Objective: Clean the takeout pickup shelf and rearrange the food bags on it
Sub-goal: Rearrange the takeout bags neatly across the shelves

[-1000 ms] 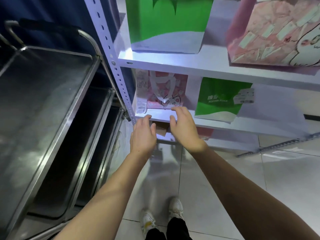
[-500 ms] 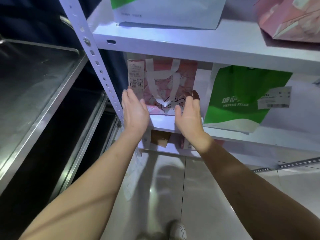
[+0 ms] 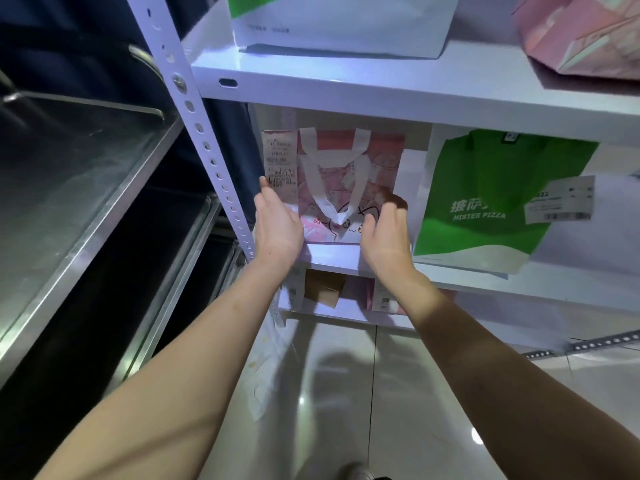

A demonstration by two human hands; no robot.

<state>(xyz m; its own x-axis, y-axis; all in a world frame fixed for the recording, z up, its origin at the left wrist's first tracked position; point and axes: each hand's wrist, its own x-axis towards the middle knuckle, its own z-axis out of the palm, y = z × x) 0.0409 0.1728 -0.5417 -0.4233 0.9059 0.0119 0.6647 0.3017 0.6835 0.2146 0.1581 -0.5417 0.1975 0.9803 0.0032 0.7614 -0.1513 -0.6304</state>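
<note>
A pink cartoon-print food bag point(image 3: 346, 188) with white handles and a receipt on its left stands at the left end of the middle shelf board point(image 3: 332, 256). My left hand point(image 3: 277, 223) lies flat against the bag's left side, fingers straight and pointing up. My right hand point(image 3: 384, 233) is on the bag's right edge, with the fingers curled round it and the thumb in front. A green and white Mister Pizza bag point(image 3: 491, 202) with a receipt stands to the right, apart from the pink one.
The upper shelf point(image 3: 381, 88) carries a white and green bag point(image 3: 343, 26) and a pink bag point(image 3: 588, 39). A perforated white upright point(image 3: 204, 143) stands beside my left hand. A steel cart point(image 3: 69, 174) is close on the left. A brown box point(image 3: 323, 289) sits on the lowest shelf.
Both hands rose from the shelf's front edge and closed in on the two sides of the pink bag. The view has moved closer to the shelf.
</note>
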